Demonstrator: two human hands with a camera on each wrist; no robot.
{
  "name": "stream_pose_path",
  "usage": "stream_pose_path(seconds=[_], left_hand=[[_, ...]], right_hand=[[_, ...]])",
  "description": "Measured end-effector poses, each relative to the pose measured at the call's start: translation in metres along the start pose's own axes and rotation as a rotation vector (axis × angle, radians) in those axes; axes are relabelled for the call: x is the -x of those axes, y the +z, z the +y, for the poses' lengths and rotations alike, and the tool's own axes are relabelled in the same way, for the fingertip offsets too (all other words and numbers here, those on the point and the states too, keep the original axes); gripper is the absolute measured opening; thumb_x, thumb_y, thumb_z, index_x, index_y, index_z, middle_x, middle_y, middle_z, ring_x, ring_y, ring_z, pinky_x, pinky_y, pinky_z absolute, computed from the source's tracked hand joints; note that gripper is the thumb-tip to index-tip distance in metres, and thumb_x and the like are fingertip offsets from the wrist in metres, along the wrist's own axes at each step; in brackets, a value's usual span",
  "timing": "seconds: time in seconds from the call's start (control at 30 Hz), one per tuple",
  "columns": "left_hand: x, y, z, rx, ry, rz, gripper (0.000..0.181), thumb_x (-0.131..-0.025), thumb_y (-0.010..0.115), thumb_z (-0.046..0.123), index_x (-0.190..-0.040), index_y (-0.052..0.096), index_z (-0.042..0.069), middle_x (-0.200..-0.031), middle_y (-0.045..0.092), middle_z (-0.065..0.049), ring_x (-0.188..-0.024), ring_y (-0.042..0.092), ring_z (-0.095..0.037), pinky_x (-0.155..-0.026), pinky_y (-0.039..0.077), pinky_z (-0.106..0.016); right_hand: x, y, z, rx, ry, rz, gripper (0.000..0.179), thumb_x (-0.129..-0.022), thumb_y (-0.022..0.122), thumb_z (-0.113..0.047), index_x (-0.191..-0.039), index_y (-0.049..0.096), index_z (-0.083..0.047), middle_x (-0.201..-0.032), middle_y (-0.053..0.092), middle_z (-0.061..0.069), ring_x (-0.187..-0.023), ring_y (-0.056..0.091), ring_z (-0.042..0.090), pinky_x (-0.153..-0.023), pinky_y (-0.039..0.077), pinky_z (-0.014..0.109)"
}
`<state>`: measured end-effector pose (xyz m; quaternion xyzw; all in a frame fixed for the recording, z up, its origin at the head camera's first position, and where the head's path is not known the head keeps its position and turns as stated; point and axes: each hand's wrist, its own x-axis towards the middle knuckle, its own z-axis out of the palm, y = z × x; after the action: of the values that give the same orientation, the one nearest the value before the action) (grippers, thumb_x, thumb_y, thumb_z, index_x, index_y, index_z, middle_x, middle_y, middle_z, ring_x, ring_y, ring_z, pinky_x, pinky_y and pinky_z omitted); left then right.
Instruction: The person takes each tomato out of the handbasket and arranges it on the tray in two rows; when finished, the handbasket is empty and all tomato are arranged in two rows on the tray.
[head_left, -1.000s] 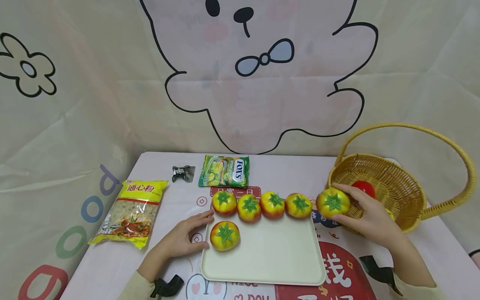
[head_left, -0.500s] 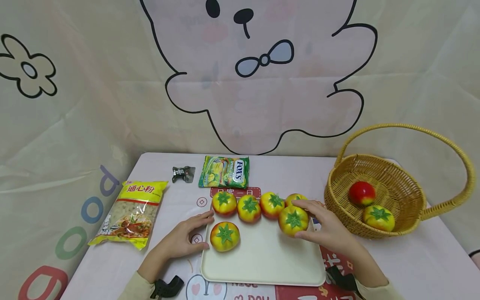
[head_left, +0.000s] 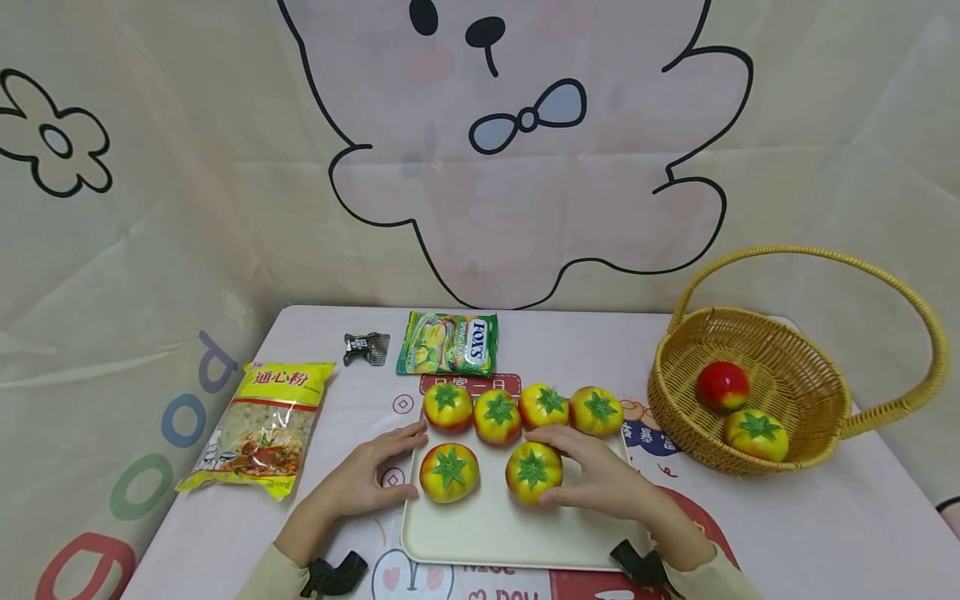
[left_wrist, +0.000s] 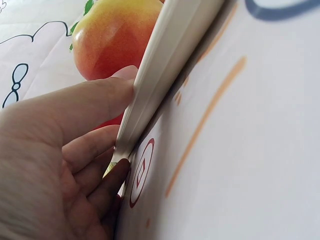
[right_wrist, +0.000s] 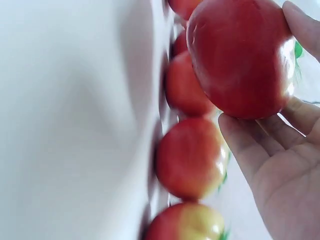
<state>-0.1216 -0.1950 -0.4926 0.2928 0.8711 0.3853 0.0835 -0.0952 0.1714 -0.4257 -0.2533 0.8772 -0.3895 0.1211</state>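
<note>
My left hand (head_left: 375,475) rests its thumb and fingertips against the left rim of a cream rectangular tray (head_left: 517,537); in the left wrist view, the straight thumb reaches the tray rim (left_wrist: 155,65). With my right hand (head_left: 603,479) I grip a yellow-red tomato (head_left: 533,473) with a green star-shaped calyx, over the middle of the tray. The right wrist view shows its shiny red underside, the held tomato (right_wrist: 242,60) raised above the tray. Another tomato (head_left: 449,472) sits at the tray's left, and a row of several tomatoes (head_left: 498,417) lines its far edge.
A wicker basket (head_left: 675,417) with a tall handle stands at the right, holding a red fruit (head_left: 723,386) and a tomato (head_left: 756,435). Behind the tray lie a green FOX'S packet (head_left: 447,343) and a small dark wrapped sweet (head_left: 367,348). A yellow pasta bag (head_left: 262,425) lies left.
My right hand has carried the tomato left from beside the basket, over the tray's far right corner, to the tray's middle. My left hand has stayed at the rim.
</note>
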Motion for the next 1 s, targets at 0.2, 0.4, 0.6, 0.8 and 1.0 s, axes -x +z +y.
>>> stream_pose_path(seconds=[0.2, 0.4, 0.6, 0.8, 1.0], left_hand=[[0.0, 0.0, 0.0, -0.002, 0.002, 0.0, 0.068, -0.077, 0.073, 0.044, -0.137, 0.051, 0.024, -0.151, 0.038, 0.007, -0.139, 0.035, -0.026, -0.11, 0.031, -0.056], [0.0, 0.0, 0.0, 0.002, -0.01, -0.003, 0.067, -0.077, 0.073, 0.044, -0.137, 0.051, 0.025, -0.151, 0.037, 0.009, -0.139, 0.035, -0.026, -0.11, 0.031, -0.056], [0.0, 0.0, 0.001, 0.005, -0.013, -0.002, 0.067, -0.077, 0.073, 0.044, -0.137, 0.051, 0.024, -0.151, 0.037, 0.008, -0.14, 0.034, -0.027, -0.11, 0.03, -0.056], [0.0, 0.0, 0.0, -0.004, 0.002, 0.007, 0.067, -0.077, 0.074, 0.043, -0.137, 0.052, 0.023, -0.15, 0.038, 0.008, -0.139, 0.035, -0.027, -0.11, 0.031, -0.056], [0.0, 0.0, -0.001, 0.0, 0.008, 0.008, 0.067, -0.077, 0.074, 0.042, -0.137, 0.052, 0.022, -0.15, 0.038, 0.007, -0.139, 0.036, -0.027, -0.11, 0.031, -0.056]], right_hand=[[-0.009, 0.01, -0.004, 0.008, -0.029, -0.08, 0.068, -0.079, 0.071, -0.049, -0.135, 0.051, -0.015, -0.136, 0.053, -0.004, -0.126, 0.049, 0.022, -0.104, 0.04, 0.054], [-0.017, 0.013, -0.007, -0.02, -0.02, -0.139, 0.067, -0.08, 0.071, -0.044, -0.137, 0.049, -0.016, -0.139, 0.051, -0.003, -0.128, 0.046, 0.021, -0.108, 0.037, 0.052], [-0.023, 0.016, -0.009, -0.069, -0.011, -0.204, 0.068, -0.083, 0.069, -0.043, -0.14, 0.047, -0.014, -0.141, 0.049, -0.001, -0.129, 0.045, 0.021, -0.109, 0.036, 0.051], [-0.026, 0.019, -0.009, -0.063, -0.016, -0.219, 0.067, -0.083, 0.069, -0.042, -0.14, 0.046, -0.014, -0.142, 0.049, -0.001, -0.129, 0.046, 0.021, -0.109, 0.037, 0.051], [-0.027, 0.02, -0.007, -0.08, -0.003, -0.241, 0.069, -0.083, 0.069, -0.042, -0.142, 0.044, -0.016, -0.144, 0.047, -0.003, -0.13, 0.044, 0.02, -0.111, 0.034, 0.05]])
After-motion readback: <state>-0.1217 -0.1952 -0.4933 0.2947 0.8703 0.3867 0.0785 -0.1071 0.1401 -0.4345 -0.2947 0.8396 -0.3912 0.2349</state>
